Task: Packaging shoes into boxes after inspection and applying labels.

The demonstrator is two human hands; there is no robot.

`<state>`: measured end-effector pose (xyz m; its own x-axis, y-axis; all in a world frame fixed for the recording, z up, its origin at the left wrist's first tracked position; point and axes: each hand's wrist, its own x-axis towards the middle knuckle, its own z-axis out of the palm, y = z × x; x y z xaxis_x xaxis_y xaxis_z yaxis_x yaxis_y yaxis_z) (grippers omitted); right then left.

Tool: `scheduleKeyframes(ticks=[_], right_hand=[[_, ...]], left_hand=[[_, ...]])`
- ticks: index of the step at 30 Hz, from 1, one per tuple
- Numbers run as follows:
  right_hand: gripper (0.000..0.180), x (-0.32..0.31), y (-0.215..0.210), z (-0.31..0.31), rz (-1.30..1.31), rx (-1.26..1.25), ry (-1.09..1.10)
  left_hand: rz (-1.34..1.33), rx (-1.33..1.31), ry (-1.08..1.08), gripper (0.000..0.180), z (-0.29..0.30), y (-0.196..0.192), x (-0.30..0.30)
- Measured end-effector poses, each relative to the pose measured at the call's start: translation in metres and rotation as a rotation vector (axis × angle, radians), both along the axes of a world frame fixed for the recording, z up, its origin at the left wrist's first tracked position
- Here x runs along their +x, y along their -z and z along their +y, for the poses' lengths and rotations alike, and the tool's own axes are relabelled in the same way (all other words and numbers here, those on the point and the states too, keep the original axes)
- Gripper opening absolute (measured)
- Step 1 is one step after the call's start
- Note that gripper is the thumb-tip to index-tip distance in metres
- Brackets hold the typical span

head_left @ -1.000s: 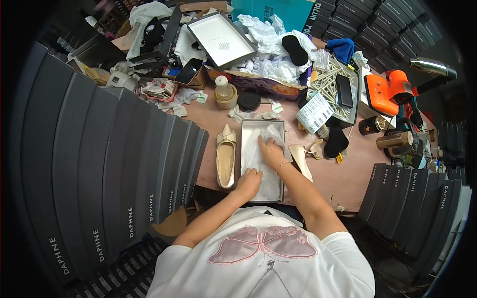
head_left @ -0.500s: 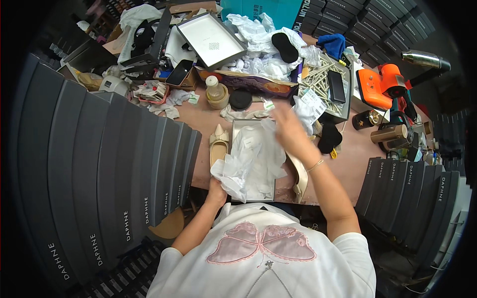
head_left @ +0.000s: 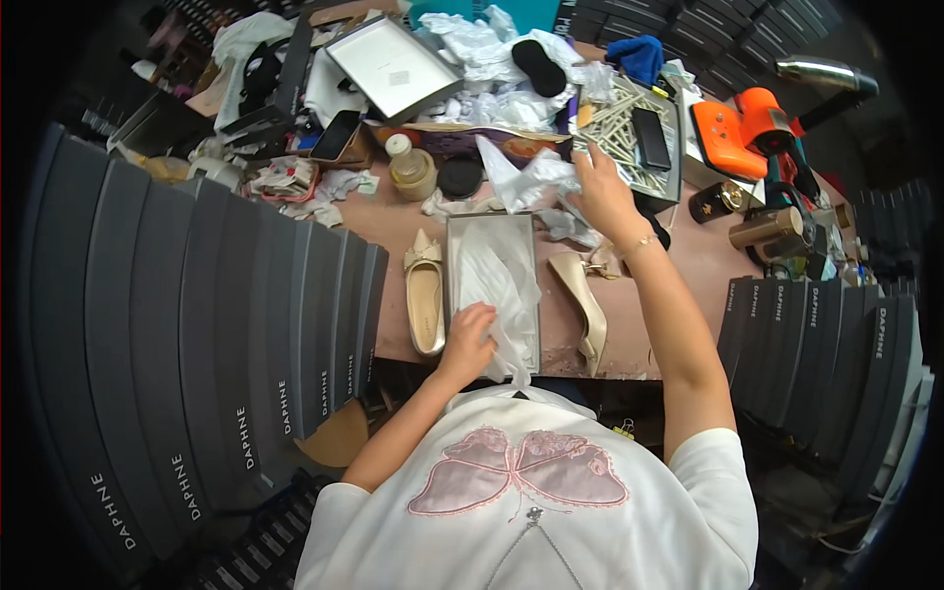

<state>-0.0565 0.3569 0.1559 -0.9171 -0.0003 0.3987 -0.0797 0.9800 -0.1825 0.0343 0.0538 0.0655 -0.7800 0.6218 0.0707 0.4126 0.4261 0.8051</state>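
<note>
An open shoebox base (head_left: 539,295) lined with white tissue paper (head_left: 497,261) lies in front of me. My left hand (head_left: 470,344) rests over its left side, fingers spread loosely on the tissue. To its left sits a beige pointed shoe with a bow (head_left: 425,300). On the box's right another beige shoe (head_left: 580,305) lies on its side, its heel toward the right. Farther off, my right hand (head_left: 605,197) reaches out with fingers extended beside crumpled tissue paper (head_left: 531,182), which appears loose next to the thumb.
Stacked dark shoeboxes (head_left: 206,324) flank the table on the left, and more shoeboxes (head_left: 816,364) on the right. Beyond are a shoebox lid (head_left: 393,79), a bottle (head_left: 408,167), a tray of pale sticks (head_left: 619,128) with a phone (head_left: 650,140), and an orange device (head_left: 733,138).
The bunched tissue has left my left hand's side and is now beyond the box, by my right hand. My left hand has moved onto the box. Both shoes show more fully.
</note>
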Motion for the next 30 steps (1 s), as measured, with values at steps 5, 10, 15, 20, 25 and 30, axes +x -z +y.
scheduleKeyframes(ticks=[5, 10, 15, 20, 25, 30], right_hand=[[0.054, 0.074, 0.011, 0.004, -0.575, -0.109, 0.107], [0.05, 0.179, 0.134, -0.023, -0.695, -0.351, 0.282], [0.026, 0.173, 0.107, 0.007, -0.547, -0.545, 0.309], [0.022, 0.157, 0.014, 0.007, -0.144, -1.597, 0.227], [0.018, 0.127, 0.004, -0.028, -0.073, -1.885, -0.076], [0.025, 0.109, -0.011, -0.101, 0.096, -1.703, -0.342]], left_hand=[[0.043, 0.017, -0.096, 0.047, -0.003, -0.018, -0.005], [-0.242, -0.171, -0.638, 0.055, -0.071, 0.041, -0.051], [-0.908, 0.25, -0.725, 0.045, -0.101, 0.113, -0.072], [-0.983, 0.794, -0.479, 0.031, -0.104, 0.025, -0.067], [-1.254, 0.79, -0.074, 0.037, -0.103, -0.025, -0.071], [-2.081, 1.087, 0.602, 0.073, -0.024, -0.077, -0.042]])
